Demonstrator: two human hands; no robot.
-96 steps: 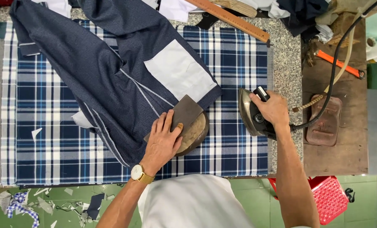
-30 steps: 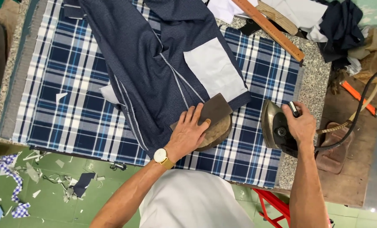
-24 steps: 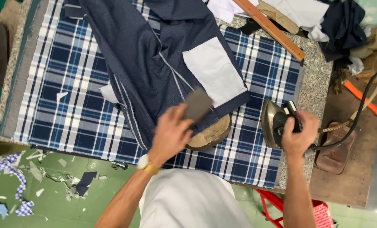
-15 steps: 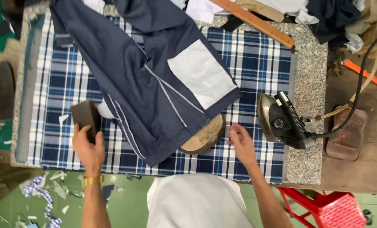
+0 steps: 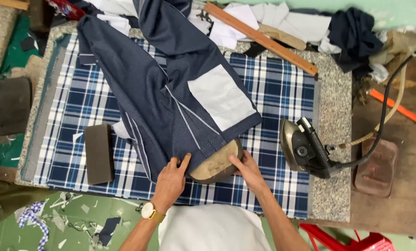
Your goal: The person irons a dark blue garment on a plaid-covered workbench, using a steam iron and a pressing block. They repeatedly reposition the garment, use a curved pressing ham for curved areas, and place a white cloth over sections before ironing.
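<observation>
Head view, looking straight down on a work table (image 5: 331, 139) covered by a blue and white plaid cloth (image 5: 273, 93). Navy garment (image 5: 171, 93) lies spread across the cloth, with a pale grey patch (image 5: 221, 96) on its right part. Its lower edge drapes over a rounded tan pressing pad (image 5: 216, 162) near the front edge of the table. Left hand (image 5: 171, 179) rests flat on the garment hem just left of the pad, fingers loosely spread, index finger stretched toward the pad, gripping nothing. Right hand (image 5: 247, 167) touches the pad's right end, fingers held close together against its edge; cannot tell if they curl under it. Gold wristwatch (image 5: 148, 211) on the left wrist. Dark rectangular block (image 5: 99, 153) lies on the cloth well left of the hands, untouched. Iron (image 5: 303, 148) stands on the cloth's right edge, near the right hand but apart from it, its black cord running off right over a brown rest (image 5: 375, 165). Long wooden ruler (image 5: 260, 38) lies diagonally at the back. Cloth scraps (image 5: 36, 216) on the green floor below.
</observation>
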